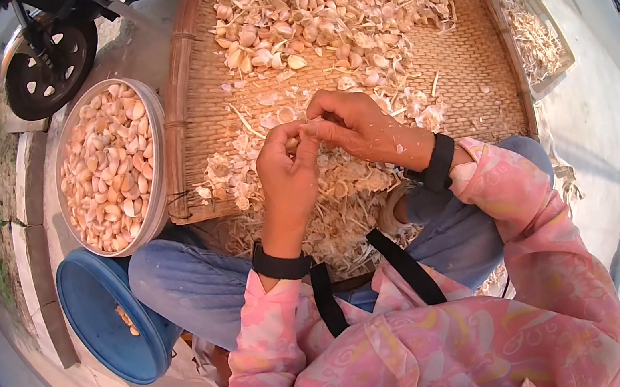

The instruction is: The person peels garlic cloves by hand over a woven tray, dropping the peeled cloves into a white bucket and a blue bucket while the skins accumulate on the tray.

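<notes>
My left hand [288,171] and my right hand [364,126] meet over the near part of a woven bamboo tray [196,142]. Fingertips of both are pinched together around a small garlic clove [292,145], mostly hidden by the fingers. Loose garlic cloves mixed with papery skins [333,7] are heaped on the tray's far half. Closer in, beneath my hands, lie shed skins and dry stalks [348,179], spilling over the near edge toward my lap.
To the left stands a white tub [159,128] full of garlic cloves. Below it is a blue tub [97,332] with a few cloves inside. On the right, a crate [566,56] holds dry stalks. A vehicle wheel [52,66] stands at the upper left.
</notes>
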### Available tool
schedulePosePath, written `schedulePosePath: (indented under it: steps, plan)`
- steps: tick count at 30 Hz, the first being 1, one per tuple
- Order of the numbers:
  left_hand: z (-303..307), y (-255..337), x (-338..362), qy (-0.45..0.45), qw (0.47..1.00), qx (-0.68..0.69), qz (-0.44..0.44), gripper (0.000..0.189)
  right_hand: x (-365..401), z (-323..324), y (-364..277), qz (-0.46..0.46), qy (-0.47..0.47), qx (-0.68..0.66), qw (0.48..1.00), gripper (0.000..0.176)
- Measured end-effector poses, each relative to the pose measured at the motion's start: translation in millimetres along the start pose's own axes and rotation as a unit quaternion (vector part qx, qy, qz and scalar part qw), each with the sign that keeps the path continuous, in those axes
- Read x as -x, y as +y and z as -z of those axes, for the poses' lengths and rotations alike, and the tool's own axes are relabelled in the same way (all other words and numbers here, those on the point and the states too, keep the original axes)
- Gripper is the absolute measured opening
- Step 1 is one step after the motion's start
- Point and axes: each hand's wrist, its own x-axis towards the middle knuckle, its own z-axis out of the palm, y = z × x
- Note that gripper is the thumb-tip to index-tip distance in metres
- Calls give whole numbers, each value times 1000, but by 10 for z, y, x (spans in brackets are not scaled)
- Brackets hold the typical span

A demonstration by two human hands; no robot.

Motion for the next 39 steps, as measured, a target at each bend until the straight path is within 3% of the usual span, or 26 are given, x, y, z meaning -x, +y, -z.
schedulePosePath:
  steps: [4,7,13,16,19,22,24,27,28,29,30,31,32,34,36,39]
  plan:
    - [-201,-76,-25,20,984,176,21,13,-6,-18,-46,-16,45,89,995,23]
    - [-204,-84,-45,25,969,238,67,14,-4,-40,45,-161,44,-163,972,22]
    - [-121,-115,-55,24,950,302,77,18,31,-32,83,-118,10,-165,979,22]
    - [-125,-72,-37,23,930,351,106,21,40,-16,67,38,24,-30,999,19]
    - [-106,-112,-20,24,893,422,152,25,88,55,-42,92,-18,59,994,17]
    - [-98,-49,3,41,854,483,190,29,106,43,-59,150,-15,26,988,17]
    - [-74,27,16,41,831,510,219,31,115,18,-57,142,13,-33,989,16]
    - [259,-86,-72,-72,776,593,203,31,102,136,-29,68,117,-49,990,15]
    - [434,72,-82,-34,790,587,175,29,86,236,11,31,162,-39,986,15]
    - [631,268,-88,20,851,511,120,30,45,385,184,8,192,-10,981,14]
    - [873,416,-123,90,921,376,60,35,47,519,259,-4,196,66,978,13]
    - [1107,532,-181,171,954,247,21,33,60,634,318,-16,199,140,970,13]
    - [1415,554,-258,210,966,151,-12,31,69,724,377,-28,199,211,957,13]
    - [2002,538,-427,290,955,47,36,34,74,753,525,27,173,313,934,11]
    - [2485,468,-454,316,946,28,69,36,94,655,442,39,138,350,926,11]
    - [2608,644,75,341,940,-13,14,33,94,473,445,-4,52,356,933,13]
